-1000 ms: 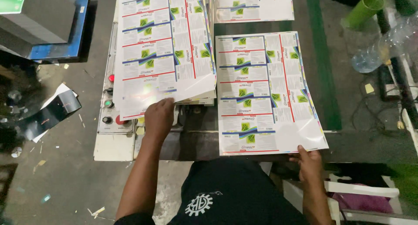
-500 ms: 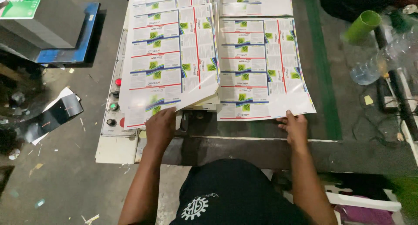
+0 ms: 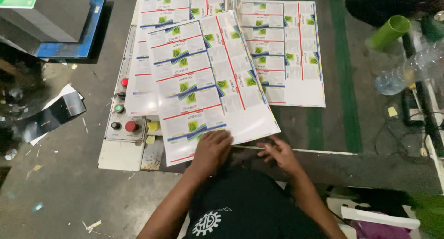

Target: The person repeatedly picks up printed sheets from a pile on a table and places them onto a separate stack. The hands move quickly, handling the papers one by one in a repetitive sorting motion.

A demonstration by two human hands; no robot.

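The left hand presses flat, fingers spread, on the tilted printed sheet, while the right hand touches its near edge, fingers loosely open.

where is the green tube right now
In the head view the green tube lies tilted at the upper right, beyond the green floor stripe, just above a clear plastic bottle and well right of the printed sheets.

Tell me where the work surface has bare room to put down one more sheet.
Bare surface lies below the far sheet, right of the tilted sheet that the left hand presses. The right hand is at its near edge. Left is crowded: the stack and button panel.
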